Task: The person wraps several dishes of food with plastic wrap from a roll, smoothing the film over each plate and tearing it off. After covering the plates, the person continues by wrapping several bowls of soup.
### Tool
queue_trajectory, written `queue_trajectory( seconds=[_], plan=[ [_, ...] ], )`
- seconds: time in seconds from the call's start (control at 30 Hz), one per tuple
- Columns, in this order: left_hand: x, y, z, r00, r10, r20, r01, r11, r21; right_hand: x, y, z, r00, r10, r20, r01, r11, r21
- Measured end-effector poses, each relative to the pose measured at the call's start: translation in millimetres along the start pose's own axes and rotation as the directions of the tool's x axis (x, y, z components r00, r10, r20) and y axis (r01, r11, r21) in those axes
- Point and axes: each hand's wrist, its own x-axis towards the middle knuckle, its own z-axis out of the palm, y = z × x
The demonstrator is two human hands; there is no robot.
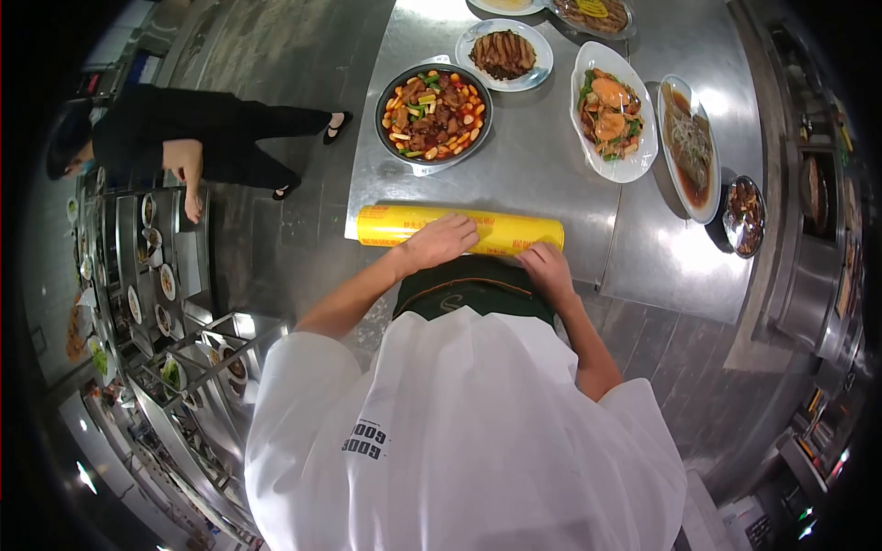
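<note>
A long yellow roll of cling film [386, 226] with red print lies along the near edge of the steel table, right in front of my body. My left hand [439, 242] is over its middle, fingers bent and gripping the roll. Close to the roll's right end, my right hand [548, 268] has its fingers closed at the near side; whether a film edge is pinched there is too small to tell. Beyond the roll stands a black-rimmed bowl of meat and beans in red sauce [434, 115].
Also on the steel table [542, 174] are sliced meat on a plate [502, 55], an oval seafood plate [616, 115], a fish platter [689, 147] and a small wrapped dish [743, 217]. Leftward, a person in black [220, 138] stands by a rack with several dishes [165, 282].
</note>
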Motion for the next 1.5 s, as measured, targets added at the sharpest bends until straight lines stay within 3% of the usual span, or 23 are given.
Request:
queue_trajectory(
  seconds=[0.23, 0.43, 0.8, 1.1, 1.3, 1.43, 1.5],
  plan=[
    [3, 11, -3, 0.996, 0.029, 0.09, -0.034, 0.998, 0.059, 0, 4, 3, 0.998, 0.062, 0.031, -0.064, 0.996, 0.061],
    [1, 32, -6, 0.977, -0.08, 0.199, 0.065, 0.995, 0.078, -1, 5, 8, 0.996, 0.086, 0.023, -0.088, 0.992, 0.09],
    [-15, 0, -3, 0.985, -0.168, -0.037, 0.164, 0.983, -0.084, 1, 7, 8, 0.995, 0.094, -0.009, -0.093, 0.991, 0.099],
    [-13, -8, -9, 0.999, 0.024, 0.029, -0.023, 0.999, -0.04, -4, 10, 9, 0.998, 0.059, -0.002, -0.059, 0.996, 0.064],
    [-18, 23, -15, 0.982, -0.095, 0.164, 0.083, 0.994, 0.077, -1, 11, 9, 0.998, 0.063, 0.001, -0.063, 0.996, 0.062],
    [-24, 20, -10, 0.989, -0.101, 0.107, 0.094, 0.994, 0.061, -1, 12, 10, 0.998, 0.064, 0.02, -0.065, 0.997, 0.048],
    [-28, 7, -3, 0.994, -0.105, 0.038, 0.107, 0.993, -0.052, -1, 12, 11, 0.997, 0.072, 0.017, -0.072, 0.996, 0.049]
  ],
)
